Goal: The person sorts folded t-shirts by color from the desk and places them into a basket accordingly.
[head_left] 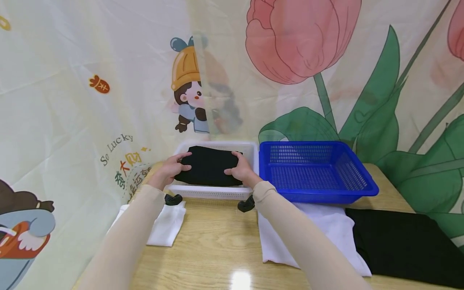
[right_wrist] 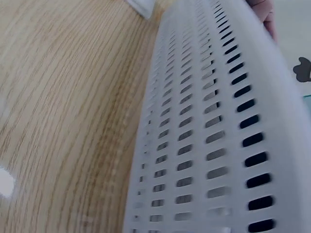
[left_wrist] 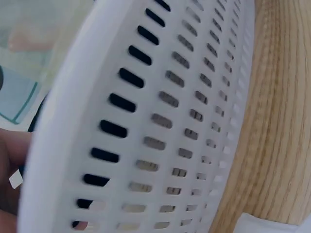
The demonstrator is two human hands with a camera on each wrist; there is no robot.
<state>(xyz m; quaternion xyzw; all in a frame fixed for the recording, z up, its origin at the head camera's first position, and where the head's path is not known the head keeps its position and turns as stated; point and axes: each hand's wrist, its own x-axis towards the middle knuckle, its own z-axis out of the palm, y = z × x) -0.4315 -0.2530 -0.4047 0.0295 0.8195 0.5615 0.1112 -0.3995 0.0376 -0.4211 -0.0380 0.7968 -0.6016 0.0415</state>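
Note:
A folded black cloth (head_left: pixel 212 166) lies flat over the white basket (head_left: pixel 214 191), within its rim in the head view. My left hand (head_left: pixel 169 169) grips its left edge, thumb on top. At the opposite edge, my right hand (head_left: pixel 242 168) pinches the cloth between thumb and fingers. Both wrist views are filled by the slotted basket wall (left_wrist: pixel 160 116), with dark fabric showing through the upper slots. Part of the left hand (left_wrist: pixel 9 165) shows beyond the rim there. In the right wrist view, a bit of a hand (right_wrist: pixel 263 10) appears past the far rim.
A blue basket (head_left: pixel 319 197) stands right beside the white one. In front of it lie a white cloth (head_left: pixel 275 241) and a black cloth (head_left: pixel 406 245). Another white cloth (head_left: pixel 166 225) is at the left on the wooden table (head_left: pixel 214 241). A printed curtain (head_left: pixel 145 80) hangs behind.

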